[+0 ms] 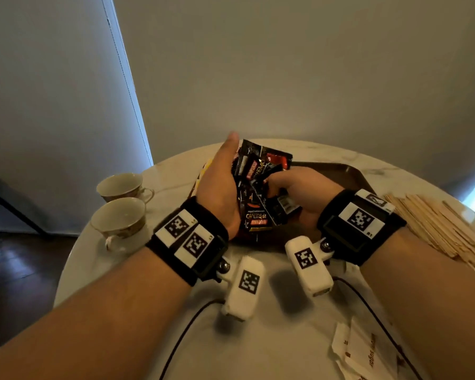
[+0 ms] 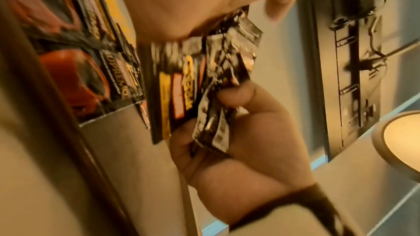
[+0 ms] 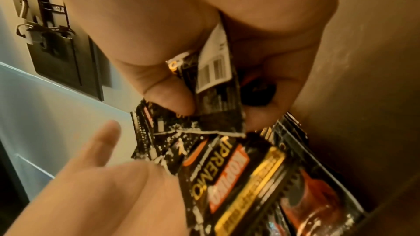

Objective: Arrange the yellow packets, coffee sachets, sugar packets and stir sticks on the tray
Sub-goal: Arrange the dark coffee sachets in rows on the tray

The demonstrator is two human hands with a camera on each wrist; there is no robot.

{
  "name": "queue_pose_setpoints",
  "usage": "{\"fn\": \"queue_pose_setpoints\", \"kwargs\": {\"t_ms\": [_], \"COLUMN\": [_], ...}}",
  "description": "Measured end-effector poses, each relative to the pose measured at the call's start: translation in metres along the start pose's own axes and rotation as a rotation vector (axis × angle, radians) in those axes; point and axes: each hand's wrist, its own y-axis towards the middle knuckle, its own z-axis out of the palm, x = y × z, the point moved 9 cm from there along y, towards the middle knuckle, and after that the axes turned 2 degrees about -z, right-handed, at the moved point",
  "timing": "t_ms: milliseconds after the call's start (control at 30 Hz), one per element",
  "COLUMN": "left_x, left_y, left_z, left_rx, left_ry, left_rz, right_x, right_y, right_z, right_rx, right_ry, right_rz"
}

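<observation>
Both of your hands are up over the brown tray (image 1: pixel 348 171), working one bunch of black coffee sachets (image 1: pixel 258 182) between them. Your left hand (image 1: pixel 220 185) stands edge-up against the left side of the bunch, its fingers hidden behind the sachets in the head view; the right wrist view shows the thumb straight and free of the foil, so you seem to be steadying the stack with a flat hand rather than clutching it, though I cannot tell for the hidden fingers. Your right hand (image 1: pixel 299 187) is curled, thumb and fingers pinching sachets from the right side, one with a white barcode panel facing the right wrist camera.

More sachets lie flat on the tray beneath your hands, seen in both wrist views. Yellow packets (image 1: pixel 205 171) peek out at the tray's left end, mostly hidden behind your left hand.

Off the tray, the stir sticks (image 1: pixel 444 223) lie in a loose heap on the round white table (image 1: pixel 285 338) to your right, and the white sugar packets (image 1: pixel 365 352) sit near the table's front edge. Two teacups (image 1: pixel 121 201) stand to the left of the tray.
</observation>
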Motion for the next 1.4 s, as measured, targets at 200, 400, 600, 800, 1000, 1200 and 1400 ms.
{"fn": "queue_pose_setpoints", "kwargs": {"t_ms": [200,400,600,800,1000,1200,1400], "left_x": [-0.003,-0.004,-0.015,-0.029,-0.037,-0.022,-0.014], "left_y": [0.015,0.028,0.032,0.031,0.032,0.03,0.022], "left_z": [-0.009,-0.032,-0.044,-0.06,-0.08,-0.069,-0.039], "left_rx": [-0.085,-0.136,-0.066,-0.115,-0.259,-0.236,0.028], "left_ry": [0.234,0.001,-0.175,-0.196,-0.271,-0.161,0.021], "left_rz": [0.059,0.013,0.024,0.097,0.153,0.108,0.079], "right_x": [0.001,-0.002,0.006,0.011,0.013,0.005,0.004], "right_y": [0.018,0.037,0.037,0.036,0.032,0.036,0.032], "right_z": [0.015,0.013,0.0,0.012,0.004,0.001,0.003], "right_rx": [0.124,0.109,0.03,0.082,0.048,-0.008,-0.073], "right_ry": [-0.024,0.073,0.115,0.309,0.487,0.459,0.341], "right_rz": [-0.077,-0.183,-0.286,-0.354,-0.337,-0.29,-0.301]}}
